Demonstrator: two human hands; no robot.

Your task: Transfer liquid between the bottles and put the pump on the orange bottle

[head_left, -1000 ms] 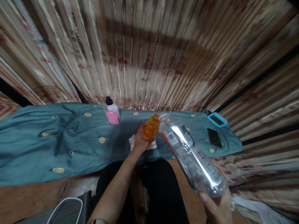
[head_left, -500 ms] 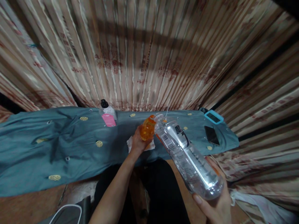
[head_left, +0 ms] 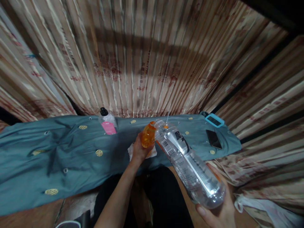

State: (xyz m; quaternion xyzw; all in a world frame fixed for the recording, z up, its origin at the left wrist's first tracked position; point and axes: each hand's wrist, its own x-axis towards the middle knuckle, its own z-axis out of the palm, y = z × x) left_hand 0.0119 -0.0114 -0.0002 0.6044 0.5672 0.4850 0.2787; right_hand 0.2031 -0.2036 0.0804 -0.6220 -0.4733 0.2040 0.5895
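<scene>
Pouring step: clear bottle tipped into orange bottle

Near, I see right hand (head_left: 219, 212) wrapped round clear bottle (head_left: 187, 161) base; mouth meets orange bottle (head_left: 148, 136), pinched upright in left hand (head_left: 138, 148) above tabletop (head_left: 59, 152); next I'd judge steady mouth alignment needed

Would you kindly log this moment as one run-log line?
left hand: holds orange bottle | right hand: holds tilted clear bottle | necks together | teal cloth beneath
</scene>
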